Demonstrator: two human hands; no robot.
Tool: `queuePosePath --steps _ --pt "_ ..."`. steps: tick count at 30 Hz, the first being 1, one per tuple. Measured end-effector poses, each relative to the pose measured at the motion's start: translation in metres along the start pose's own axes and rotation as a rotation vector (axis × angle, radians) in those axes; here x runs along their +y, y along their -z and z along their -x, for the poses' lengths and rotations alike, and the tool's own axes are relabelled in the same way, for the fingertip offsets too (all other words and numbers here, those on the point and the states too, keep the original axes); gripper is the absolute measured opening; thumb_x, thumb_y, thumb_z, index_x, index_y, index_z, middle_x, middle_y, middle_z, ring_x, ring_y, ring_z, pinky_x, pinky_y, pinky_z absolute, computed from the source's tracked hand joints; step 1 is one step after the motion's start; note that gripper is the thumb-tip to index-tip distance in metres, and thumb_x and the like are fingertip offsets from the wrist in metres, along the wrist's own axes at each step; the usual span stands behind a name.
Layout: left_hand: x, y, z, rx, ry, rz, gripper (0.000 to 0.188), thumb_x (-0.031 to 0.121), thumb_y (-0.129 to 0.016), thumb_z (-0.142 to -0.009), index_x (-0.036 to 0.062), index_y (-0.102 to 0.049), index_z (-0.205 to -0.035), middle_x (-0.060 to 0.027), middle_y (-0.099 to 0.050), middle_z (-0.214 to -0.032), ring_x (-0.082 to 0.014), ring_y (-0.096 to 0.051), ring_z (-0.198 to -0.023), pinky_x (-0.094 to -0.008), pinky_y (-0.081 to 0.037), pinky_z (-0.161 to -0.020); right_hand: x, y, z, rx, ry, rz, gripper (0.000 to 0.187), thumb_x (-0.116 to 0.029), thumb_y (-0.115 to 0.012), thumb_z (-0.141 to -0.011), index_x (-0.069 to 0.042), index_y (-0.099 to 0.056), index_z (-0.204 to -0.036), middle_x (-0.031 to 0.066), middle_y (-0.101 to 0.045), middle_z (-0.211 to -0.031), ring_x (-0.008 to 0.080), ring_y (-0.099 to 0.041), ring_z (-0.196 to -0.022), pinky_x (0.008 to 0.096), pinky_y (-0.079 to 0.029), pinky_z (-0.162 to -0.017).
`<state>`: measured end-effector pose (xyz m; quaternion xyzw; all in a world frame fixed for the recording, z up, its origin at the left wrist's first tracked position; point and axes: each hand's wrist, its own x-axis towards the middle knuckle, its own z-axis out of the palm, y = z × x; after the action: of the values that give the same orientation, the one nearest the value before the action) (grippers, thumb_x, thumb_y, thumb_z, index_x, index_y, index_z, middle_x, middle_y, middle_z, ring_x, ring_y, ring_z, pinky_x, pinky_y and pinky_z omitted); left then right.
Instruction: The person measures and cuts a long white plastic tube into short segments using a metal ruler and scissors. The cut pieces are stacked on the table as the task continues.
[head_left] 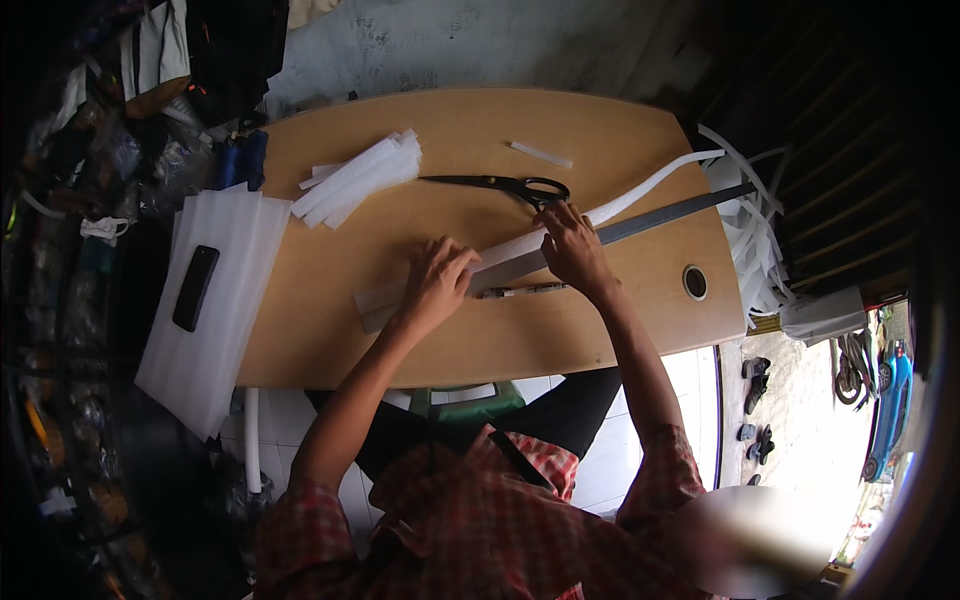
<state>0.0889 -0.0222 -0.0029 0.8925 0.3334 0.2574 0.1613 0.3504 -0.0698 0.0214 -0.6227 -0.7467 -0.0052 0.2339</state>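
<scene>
A long white foam strip runs slantwise across the table, along a grey metal ruler. My left hand presses down on the strip's left part, fingers bent and thumb against its edge. Farther right, my right hand has its fingers curled over the strip and ruler, beside the handles of black scissors. The scissors lie flat, blades pointing left. Just below the ruler, between my hands, is a slim cutter knife. My palms hide parts of the strip and ruler.
White foam sheets overhang the table's left edge, with a black phone on top. Cut foam pieces lie stacked at the far left; a small offcut lies farther back. Foam trimmings hang at the right edge, near a round table hole.
</scene>
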Motion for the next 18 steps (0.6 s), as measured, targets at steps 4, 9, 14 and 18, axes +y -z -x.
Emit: queuePosePath --steps 4,9,14,18 --pt "-0.014 -0.004 -0.013 -0.122 0.119 0.166 0.021 0.007 -0.071 -0.088 0.0073 -0.069 -0.109 -0.01 -0.062 -0.104 -0.0338 -0.059 -0.105 -0.0459 -0.047 -0.092 0.047 -0.025 -0.039 -0.04 -0.112 0.164 0.033 -0.008 -0.07 -0.084 -0.005 -0.063 -0.116 0.0153 -0.062 -0.122 0.0335 -0.06 -0.119 0.0483 -0.051 -0.093" --pt "-0.019 -0.003 -0.027 -0.176 0.051 0.044 0.019 0.012 -0.072 -0.088 0.0063 -0.068 -0.106 -0.0128 -0.067 -0.102 -0.0338 -0.063 -0.102 -0.0462 -0.05 -0.09 0.066 -0.015 -0.078 -0.335 -0.029 0.177 0.035 -0.019 -0.07 -0.088 -0.003 -0.061 -0.118 0.0195 -0.071 -0.108 0.0386 -0.069 -0.106 0.0478 -0.056 -0.09" --pt "-0.016 0.008 -0.037 -0.291 0.252 0.312 0.016 0.016 -0.065 -0.096 0.0009 -0.064 -0.1 -0.0135 -0.071 -0.085 -0.0251 -0.07 -0.083 -0.039 -0.054 -0.078 0.066 -0.001 -0.084 -0.331 -0.061 0.053 0.033 -0.022 -0.069 -0.089 0.001 -0.06 -0.111 0.0244 -0.071 -0.103 0.0391 -0.07 -0.102 0.0504 -0.055 -0.088" --pt "-0.018 0.022 -0.04 -0.338 0.276 0.461 0.017 0.017 -0.061 -0.099 0.0006 -0.061 -0.097 -0.0075 -0.067 -0.075 -0.0155 -0.066 -0.072 -0.0332 -0.051 -0.069 0.058 0.013 -0.076 -0.222 -0.216 -0.101 0.037 -0.024 -0.072 -0.091 0.003 -0.057 -0.111 0.0256 -0.071 -0.099 0.0397 -0.07 -0.095 0.0492 -0.054 -0.082"
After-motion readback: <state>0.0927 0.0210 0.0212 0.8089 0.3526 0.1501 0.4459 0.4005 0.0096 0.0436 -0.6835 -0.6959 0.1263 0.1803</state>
